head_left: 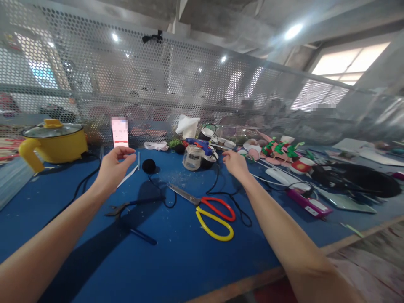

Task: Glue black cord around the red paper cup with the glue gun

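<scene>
My left hand (112, 170) is raised over the table's left side, in front of a lit phone (120, 134). Its thumb and index fingertip nearly meet; whether something thin is between them I cannot make out. A narrow pale strip (128, 175) shows beside it. My right hand (236, 164) has curled fingers near a thin light stick (221, 146); its grip is unclear. Between the hands, a blue glue gun (200, 144) rests across a glass jar (192, 159). Nearer lie scissors (197, 202) with red and yellow handles, pliers (126, 206) and a black ball (148, 166).
A yellow electric pot (57, 143) stands at left. On the right are red, green and pink craft pieces (277, 151), a purple power bank-like device (307, 204), a power strip (287, 179) and a black round item (362, 176). Cords cross the blue table (176, 265). A perforated metal screen (142, 75) rises behind.
</scene>
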The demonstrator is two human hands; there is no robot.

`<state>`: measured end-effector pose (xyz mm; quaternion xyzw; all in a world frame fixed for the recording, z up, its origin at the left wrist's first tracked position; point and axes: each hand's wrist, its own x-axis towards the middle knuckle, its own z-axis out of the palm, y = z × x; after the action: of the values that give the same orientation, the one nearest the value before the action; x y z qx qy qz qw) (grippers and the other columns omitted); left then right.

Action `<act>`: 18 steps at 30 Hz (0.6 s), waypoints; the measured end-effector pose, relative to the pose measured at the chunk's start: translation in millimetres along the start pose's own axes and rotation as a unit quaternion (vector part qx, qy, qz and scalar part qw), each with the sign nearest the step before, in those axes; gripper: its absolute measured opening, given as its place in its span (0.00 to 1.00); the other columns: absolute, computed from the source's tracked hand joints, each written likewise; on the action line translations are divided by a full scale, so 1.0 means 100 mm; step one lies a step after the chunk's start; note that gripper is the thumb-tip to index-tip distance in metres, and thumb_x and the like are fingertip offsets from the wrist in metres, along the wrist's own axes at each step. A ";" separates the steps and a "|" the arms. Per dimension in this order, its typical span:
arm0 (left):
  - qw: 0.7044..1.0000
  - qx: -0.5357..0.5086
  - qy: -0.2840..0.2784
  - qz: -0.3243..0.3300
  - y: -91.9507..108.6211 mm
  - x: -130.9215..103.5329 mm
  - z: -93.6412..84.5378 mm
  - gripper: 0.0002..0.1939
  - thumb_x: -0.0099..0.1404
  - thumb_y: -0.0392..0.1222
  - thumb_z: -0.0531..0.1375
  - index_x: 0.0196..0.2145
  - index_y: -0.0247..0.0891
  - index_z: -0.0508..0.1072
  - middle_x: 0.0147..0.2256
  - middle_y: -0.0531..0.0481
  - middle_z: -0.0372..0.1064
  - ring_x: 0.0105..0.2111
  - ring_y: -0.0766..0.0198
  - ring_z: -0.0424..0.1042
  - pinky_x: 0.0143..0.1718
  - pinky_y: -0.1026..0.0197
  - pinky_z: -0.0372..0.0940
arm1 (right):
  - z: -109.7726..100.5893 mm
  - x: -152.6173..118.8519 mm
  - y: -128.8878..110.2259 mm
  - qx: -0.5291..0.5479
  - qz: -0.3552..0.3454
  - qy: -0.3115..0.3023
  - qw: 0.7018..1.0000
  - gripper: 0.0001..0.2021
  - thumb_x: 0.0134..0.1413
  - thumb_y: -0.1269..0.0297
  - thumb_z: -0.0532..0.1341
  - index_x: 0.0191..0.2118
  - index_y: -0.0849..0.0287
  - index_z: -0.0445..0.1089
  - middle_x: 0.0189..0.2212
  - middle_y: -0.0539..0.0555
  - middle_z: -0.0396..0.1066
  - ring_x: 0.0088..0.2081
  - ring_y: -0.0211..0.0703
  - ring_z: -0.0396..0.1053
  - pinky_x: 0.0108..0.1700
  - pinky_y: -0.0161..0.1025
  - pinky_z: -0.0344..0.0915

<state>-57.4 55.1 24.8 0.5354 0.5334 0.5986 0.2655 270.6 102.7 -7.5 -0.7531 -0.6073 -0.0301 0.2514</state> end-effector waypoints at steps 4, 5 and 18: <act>0.999 0.035 0.006 0.024 0.03 0.02 -0.04 0.08 0.45 0.40 0.60 0.26 0.36 0.69 0.21 0.56 0.61 0.23 0.67 0.60 0.24 0.65 0.54 | -0.25 -0.16 -0.17 0.035 -0.037 0.056 0.997 0.16 0.53 0.72 0.46 0.42 0.63 0.67 0.29 0.54 0.73 0.33 0.40 0.70 0.37 0.34 0.61; 0.999 0.037 0.002 0.020 0.02 0.02 -0.03 0.08 0.45 0.40 0.60 0.26 0.36 0.69 0.21 0.56 0.61 0.23 0.67 0.60 0.24 0.65 0.55 | -0.31 -0.17 -0.23 0.042 -0.049 0.063 0.996 0.15 0.54 0.68 0.47 0.41 0.62 0.68 0.27 0.53 0.73 0.32 0.40 0.70 0.36 0.33 0.61; 0.993 0.068 -0.091 -0.023 -0.04 -0.01 -0.09 0.13 0.47 0.47 0.60 0.30 0.37 0.69 0.24 0.55 0.63 0.21 0.68 0.62 0.22 0.65 0.55 | -0.17 1.39 -1.05 -0.130 -0.201 -0.013 0.971 0.13 0.54 0.65 0.54 0.46 0.61 0.63 0.44 0.56 0.64 0.43 0.43 0.64 0.43 0.45 0.62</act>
<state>-66.3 52.0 21.5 0.5922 0.5589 0.5033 0.2893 214.0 235.5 91.7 -0.6420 -0.7403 -0.1492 0.1321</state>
